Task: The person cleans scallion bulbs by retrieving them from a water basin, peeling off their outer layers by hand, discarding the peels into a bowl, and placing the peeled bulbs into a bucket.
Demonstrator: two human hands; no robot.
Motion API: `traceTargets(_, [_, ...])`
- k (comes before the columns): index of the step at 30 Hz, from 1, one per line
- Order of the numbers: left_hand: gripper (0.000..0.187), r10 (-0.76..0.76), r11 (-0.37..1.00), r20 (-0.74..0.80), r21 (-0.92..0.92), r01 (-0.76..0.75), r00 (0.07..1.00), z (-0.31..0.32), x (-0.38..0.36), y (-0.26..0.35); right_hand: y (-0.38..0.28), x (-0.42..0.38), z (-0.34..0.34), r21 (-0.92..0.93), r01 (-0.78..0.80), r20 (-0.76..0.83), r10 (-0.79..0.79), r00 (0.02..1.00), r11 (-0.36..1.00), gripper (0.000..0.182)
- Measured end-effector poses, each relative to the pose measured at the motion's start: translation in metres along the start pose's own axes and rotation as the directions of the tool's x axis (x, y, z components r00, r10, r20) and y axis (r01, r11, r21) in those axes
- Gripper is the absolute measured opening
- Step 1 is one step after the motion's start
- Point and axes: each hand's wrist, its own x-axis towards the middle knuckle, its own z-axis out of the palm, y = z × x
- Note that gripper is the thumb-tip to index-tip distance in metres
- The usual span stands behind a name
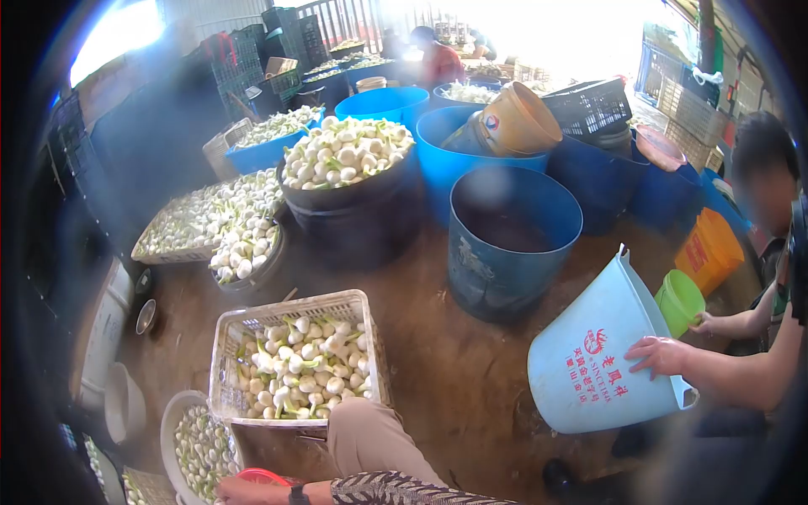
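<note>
My left hand (241,491), with a dark band at the wrist, reaches across the bottom edge beside a red bowl (263,476). Its fingers are partly cut off by the frame, so I cannot tell what they grip. Just beyond it stands a round white tub (171,418) of small garlic bulbs (202,446). In front of my knee (364,438) a cream plastic crate (220,362) holds larger garlic bulbs (307,362) with short green stems. My right hand is out of view.
On the right, a co-worker's hand (661,356) rests on a tilted light blue bucket (581,337); another hand (700,323) is at a green bucket (680,301). A dark blue barrel (513,278) stands ahead. Behind are a heaped garlic tub (353,206) and stacked buckets (522,118).
</note>
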Motion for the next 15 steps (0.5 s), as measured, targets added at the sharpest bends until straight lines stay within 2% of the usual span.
traceTargets(1, [0.066,-0.002,1.0,-0.011,-0.018,0.002,1.0,-0.002,0.001,-0.003,0.002,-0.002,0.004,0.003,-0.001,0.012,0.001,1.0,1.0,0.008])
traceTargets(6, [0.063,-0.025,0.995,-0.044,-0.095,0.021,0.999,-0.014,0.008,-0.012,0.015,-0.016,0.027,-0.335,0.048,-0.237,-0.134,0.962,0.941,0.016])
traceTargets(7, [0.062,-0.031,0.994,-0.051,-0.103,0.026,0.998,-0.018,0.01,-0.015,0.019,-0.015,0.03,-0.33,0.043,-0.238,-0.127,0.963,0.943,0.016])
traceTargets(8, [0.061,-0.034,0.993,-0.061,-0.116,0.027,0.998,-0.019,0.01,-0.018,0.025,-0.011,0.027,-0.126,-0.103,-0.065,0.095,0.993,0.987,0.017])
traceTargets(9, [0.061,-0.04,0.991,-0.067,-0.132,0.031,0.997,-0.022,0.012,-0.022,0.031,-0.006,0.025,0.049,-0.288,0.148,0.278,0.949,0.956,0.017])
traceTargets(10, [0.06,-0.043,0.988,-0.077,-0.15,0.031,0.996,-0.025,0.013,-0.026,0.037,0.0,0.035,0.14,-0.267,0.101,0.254,0.962,0.954,0.014])
traceTargets(11, [0.059,-0.049,0.986,-0.08,-0.163,0.036,0.996,-0.03,0.013,-0.03,0.046,-0.007,0.04,0.141,-0.274,0.1,0.262,0.96,0.951,0.014])
traceTargets(13, [0.058,-0.057,0.982,-0.092,-0.187,0.039,0.994,-0.035,0.016,-0.038,0.002,-0.016,0.009,0.173,-0.44,0.415,0.34,0.844,0.881,0.012])
traceTargets(14, [0.057,-0.063,0.979,-0.095,-0.2,0.042,0.993,-0.038,0.017,-0.041,0.05,-0.018,0.044,0.114,-0.287,0.301,0.242,0.922,0.951,0.012])
traceTargets(15, [0.056,-0.067,0.976,-0.1,-0.214,0.044,0.993,-0.04,0.019,-0.044,0.039,-0.022,0.034,0.115,-0.298,0.306,0.251,0.918,0.948,0.012])
